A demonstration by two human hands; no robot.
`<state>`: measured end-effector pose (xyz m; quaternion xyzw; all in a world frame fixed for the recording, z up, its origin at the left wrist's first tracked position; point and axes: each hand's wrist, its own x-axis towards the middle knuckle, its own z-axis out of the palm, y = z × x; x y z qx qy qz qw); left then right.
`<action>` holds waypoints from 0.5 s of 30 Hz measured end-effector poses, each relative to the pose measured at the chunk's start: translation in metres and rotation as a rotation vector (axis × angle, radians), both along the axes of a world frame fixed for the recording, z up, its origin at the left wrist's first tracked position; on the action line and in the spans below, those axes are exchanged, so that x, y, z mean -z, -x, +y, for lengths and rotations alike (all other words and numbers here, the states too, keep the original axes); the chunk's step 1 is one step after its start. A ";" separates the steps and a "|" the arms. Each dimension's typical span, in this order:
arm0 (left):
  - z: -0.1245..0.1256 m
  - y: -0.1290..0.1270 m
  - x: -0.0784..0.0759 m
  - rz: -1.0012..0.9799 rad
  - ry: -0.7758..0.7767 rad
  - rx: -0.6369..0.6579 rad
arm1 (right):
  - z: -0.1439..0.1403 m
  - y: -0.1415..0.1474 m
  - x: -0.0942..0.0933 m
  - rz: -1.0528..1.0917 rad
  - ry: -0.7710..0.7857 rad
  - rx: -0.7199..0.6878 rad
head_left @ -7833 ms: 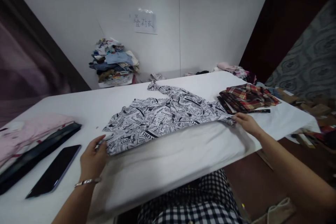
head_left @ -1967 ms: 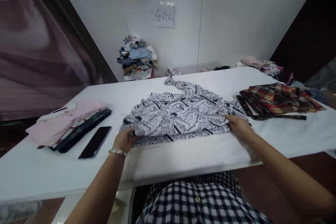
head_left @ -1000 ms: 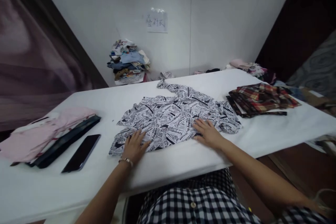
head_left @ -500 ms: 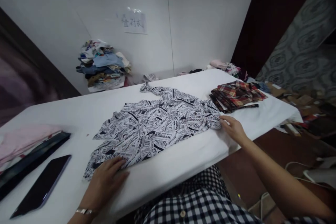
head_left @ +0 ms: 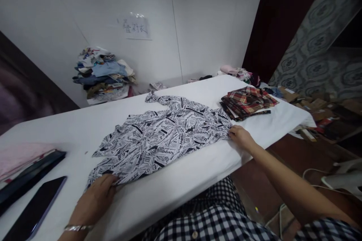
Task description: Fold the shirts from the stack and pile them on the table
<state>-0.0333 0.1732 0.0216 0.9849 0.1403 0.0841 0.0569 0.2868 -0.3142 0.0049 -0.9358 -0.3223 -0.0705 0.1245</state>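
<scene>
Newsprint-patterned shirt lies spread flat on the white counter, centre. Left hand now pinches the near-left hem corner, fingers curled onto the cloth; half a second ago it lay flatter on that edge. Right hand is closed lightly on the right-side edge, holding it taut. Compared with one second ago, both hands have moved from pressing the middle of the shirt out to its two ends, so the cloth lies stretched wider. Judgement: smoothing is finished, edges gripped. Folded plaid shirt sits beyond the right hand; dark phone lies left.
</scene>
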 end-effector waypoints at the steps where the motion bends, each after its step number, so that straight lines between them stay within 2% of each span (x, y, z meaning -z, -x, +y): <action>1: 0.001 0.002 -0.001 0.005 0.001 -0.008 | 0.000 0.003 0.000 -0.008 0.019 -0.016; 6: 0.004 0.006 0.004 0.042 0.005 0.010 | 0.002 0.009 -0.006 -0.009 0.090 -0.002; 11: 0.006 0.006 0.016 -0.033 -0.030 0.021 | 0.000 0.005 -0.019 -0.038 0.077 0.002; 15: -0.008 0.009 0.018 -0.062 -0.009 0.084 | -0.009 -0.001 -0.011 -0.067 0.145 0.001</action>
